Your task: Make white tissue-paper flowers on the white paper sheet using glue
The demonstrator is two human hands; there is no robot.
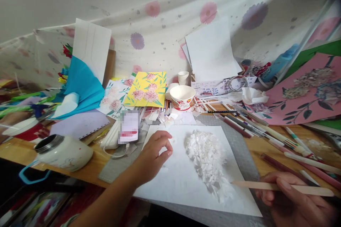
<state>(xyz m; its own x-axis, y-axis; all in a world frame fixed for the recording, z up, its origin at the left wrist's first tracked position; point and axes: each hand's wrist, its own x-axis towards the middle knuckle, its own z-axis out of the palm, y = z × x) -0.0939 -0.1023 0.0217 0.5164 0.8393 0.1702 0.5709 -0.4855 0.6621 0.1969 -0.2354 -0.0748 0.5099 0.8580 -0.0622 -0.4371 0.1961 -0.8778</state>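
Note:
A white paper sheet [170, 191] lies on a grey cutting mat [112, 170]. On its right half sits a mound of small crumpled white paper pieces [206, 159], wide at the top and tapering downward. My left hand [153, 158] hovers over the sheet's left part, index finger and thumb curled close together; anything between them is too small to make out. My right hand [290, 198], at the lower right, grips a light wooden stick [255, 185]. The stick's narrow tip reaches the lower right edge of the paper mound.
A patterned paper cup [182, 98] stands behind the sheet among paper scraps. Pens [241, 127] crowd the right side. A phone [130, 127], a tipped-over white flask [66, 152] and a red cup [29, 129] are at left. Flower pictures, including a yellow card [147, 90], stand behind.

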